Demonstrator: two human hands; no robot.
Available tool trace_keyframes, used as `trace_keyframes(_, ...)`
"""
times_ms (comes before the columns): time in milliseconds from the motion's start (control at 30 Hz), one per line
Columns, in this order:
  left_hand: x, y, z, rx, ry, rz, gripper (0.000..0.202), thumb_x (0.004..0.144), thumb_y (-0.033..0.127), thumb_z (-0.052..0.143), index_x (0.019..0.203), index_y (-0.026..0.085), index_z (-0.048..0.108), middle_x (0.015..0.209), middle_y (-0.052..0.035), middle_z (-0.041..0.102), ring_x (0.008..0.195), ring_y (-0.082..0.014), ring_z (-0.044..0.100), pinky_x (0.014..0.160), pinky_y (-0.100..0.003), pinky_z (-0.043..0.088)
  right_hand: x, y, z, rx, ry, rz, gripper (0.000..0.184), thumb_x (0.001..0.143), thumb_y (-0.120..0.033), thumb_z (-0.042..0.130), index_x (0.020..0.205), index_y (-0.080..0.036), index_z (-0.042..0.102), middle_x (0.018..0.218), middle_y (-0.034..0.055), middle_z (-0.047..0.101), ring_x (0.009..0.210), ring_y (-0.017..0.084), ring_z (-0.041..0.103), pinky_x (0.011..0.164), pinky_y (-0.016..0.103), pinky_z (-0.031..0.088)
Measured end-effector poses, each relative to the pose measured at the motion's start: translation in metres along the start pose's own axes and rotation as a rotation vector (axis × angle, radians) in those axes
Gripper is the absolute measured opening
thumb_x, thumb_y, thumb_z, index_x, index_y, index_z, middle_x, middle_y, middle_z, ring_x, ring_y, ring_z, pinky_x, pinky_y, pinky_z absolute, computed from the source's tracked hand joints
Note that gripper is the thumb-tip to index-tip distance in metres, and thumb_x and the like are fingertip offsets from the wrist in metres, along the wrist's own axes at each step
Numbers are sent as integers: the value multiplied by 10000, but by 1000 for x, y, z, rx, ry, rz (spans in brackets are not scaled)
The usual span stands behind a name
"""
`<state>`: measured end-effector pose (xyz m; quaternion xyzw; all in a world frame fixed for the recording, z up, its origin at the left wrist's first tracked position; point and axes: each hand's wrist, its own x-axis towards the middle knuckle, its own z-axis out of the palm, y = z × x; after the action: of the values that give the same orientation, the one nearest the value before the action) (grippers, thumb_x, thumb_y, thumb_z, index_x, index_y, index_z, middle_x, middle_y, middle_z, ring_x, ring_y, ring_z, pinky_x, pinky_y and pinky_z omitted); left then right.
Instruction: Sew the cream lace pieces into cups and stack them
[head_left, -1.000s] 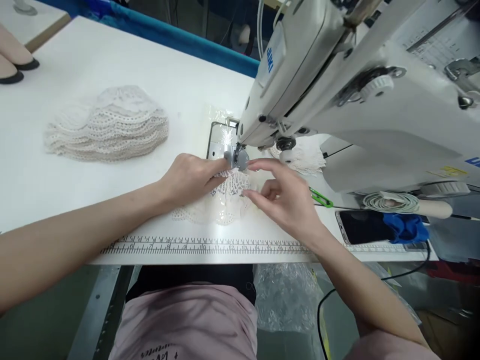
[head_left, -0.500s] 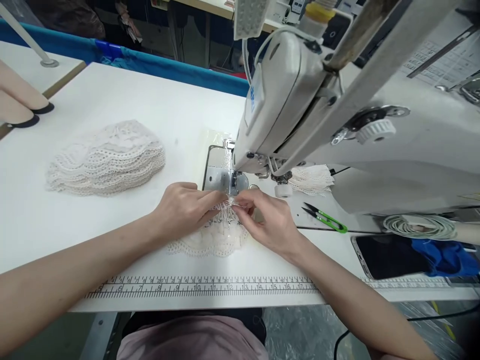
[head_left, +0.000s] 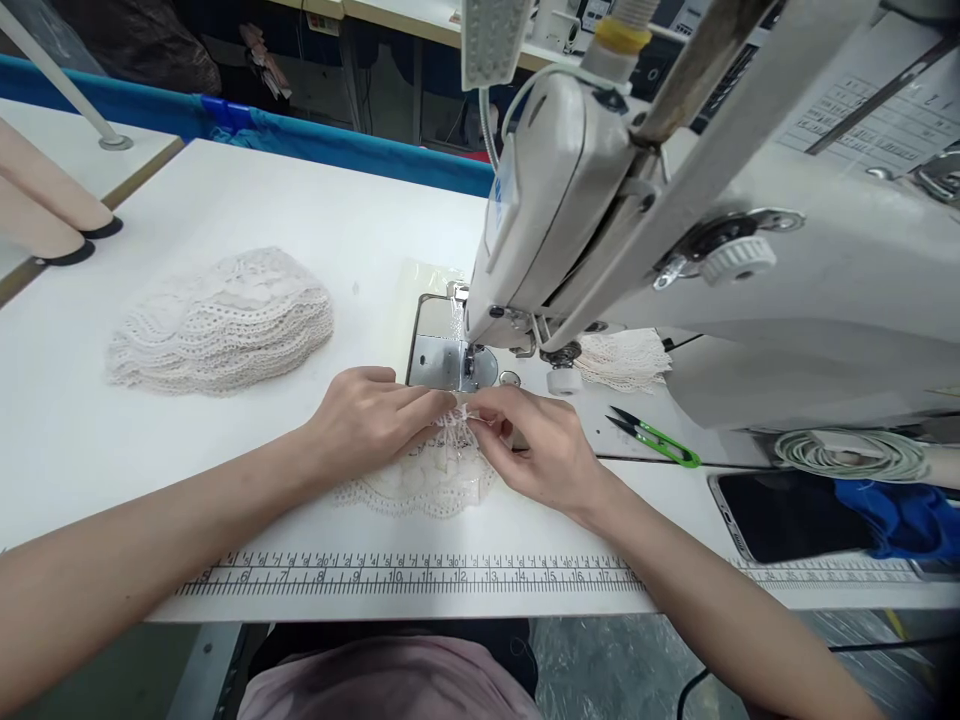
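Note:
A white lace piece (head_left: 427,487) with a scalloped edge lies in front of the sewing machine (head_left: 562,200), its upper edge gathered between my hands. My left hand (head_left: 379,415) is closed on the gathered edge from the left, thumb and fingers pressed down. From the right, my right hand (head_left: 536,440) pinches the same edge between thumb and forefinger. The fingertips of both hands nearly meet, just short of the presser foot (head_left: 469,362) and the metal needle plate (head_left: 439,362). The lace is not under the foot, as far as I can see.
A stack of lace pieces (head_left: 225,325) lies at left. Right of the needle area are more lace pieces (head_left: 626,358), green thread snips (head_left: 656,440), a phone (head_left: 787,515), a blue cloth (head_left: 896,515) and a coil of pale cord (head_left: 851,455). A ruler strip (head_left: 420,575) runs along the table's front edge.
The view has shifted slightly. Both hands keep their hold on the lace in nearly the same place, with only small finger movement.

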<state>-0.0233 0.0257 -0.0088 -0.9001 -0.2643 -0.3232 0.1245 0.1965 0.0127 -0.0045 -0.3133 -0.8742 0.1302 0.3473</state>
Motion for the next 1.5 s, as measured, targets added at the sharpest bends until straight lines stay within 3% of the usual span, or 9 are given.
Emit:
trace_keyframes(433, 3, 2, -6, 13, 21, 69, 27, 944, 161, 563, 939, 169, 588, 575, 68, 626, 405, -81, 475, 425, -254, 370, 2, -2, -3, -50, 45, -67, 152, 930, -115, 521, 1021, -160, 633, 789, 17, 693, 660, 101, 622, 599, 226, 518)
trace_keyframes(533, 3, 4, -7, 1, 30, 111, 39, 947, 193, 570, 936, 160, 587, 532, 74, 579, 384, -81, 437, 410, -250, 360, 3, -1, -4, -110, 149, -169, 108, 914, -108, 587, 989, -149, 652, 768, 18, 708, 667, 94, 638, 606, 215, 525)
trace_keyframes(633, 0, 7, -6, -102, 34, 37, 133, 991, 221, 477, 973, 131, 575, 547, 57, 571, 415, -87, 479, 430, -231, 402, 3, -2, -10, -258, 210, -377, 88, 847, -64, 666, 924, -105, 676, 680, 15, 688, 609, 96, 616, 544, 222, 499)
trace_keyframes(767, -3, 12, -4, -216, 57, -53, 255, 1016, 282, 408, 1119, 99, 552, 562, 54, 571, 444, -93, 507, 470, -220, 447, 5, -7, -20, -461, 181, -644, 81, 772, -61, 747, 753, -126, 702, 612, -21, 653, 551, 75, 556, 474, 220, 444)
trace_keyframes(867, -3, 13, -3, -207, 71, -13, 287, 986, 156, 411, 1243, 119, 534, 502, 96, 510, 383, -80, 395, 422, -219, 362, 5, -10, -23, -538, 168, -734, 100, 752, -97, 779, 707, -154, 711, 609, -37, 637, 568, 70, 541, 464, 214, 419)
trace_keyframes(1067, -3, 16, -6, -218, 72, -22, 178, 936, 126, 443, 999, 147, 609, 588, 55, 615, 407, -84, 432, 431, -236, 370, 4, -17, -26, -571, 152, -808, 93, 733, -92, 788, 722, -150, 716, 610, -30, 628, 567, 78, 525, 459, 224, 387)
trace_keyframes(1200, 4, 21, -19, -364, -50, -123, 221, 883, 89, 432, 932, 158, 636, 548, 57, 596, 434, -84, 504, 463, -213, 387, 9, -38, -40, -428, 24, -586, 104, 811, -70, 699, 722, -122, 697, 561, -33, 603, 510, 71, 495, 442, 236, 362)
trace_keyframes(1367, 12, 26, -25, -679, -478, -463, 143, 908, 267, 588, 850, 227, 712, 522, 78, 590, 423, -70, 504, 436, -190, 340, 17, -41, -46, 16, -293, 101, 116, 901, -129, 612, 815, -160, 684, 659, -35, 667, 551, 59, 572, 511, 188, 419)
trace_keyframes(1500, 6, 27, -10, -244, -372, -461, 127, 874, 269, 607, 805, 198, 686, 477, 54, 558, 393, -118, 471, 421, -248, 274, 16, -10, -22, 196, -266, 426, 114, 896, -202, 629, 802, -173, 686, 632, -42, 652, 529, 67, 558, 528, 195, 417)
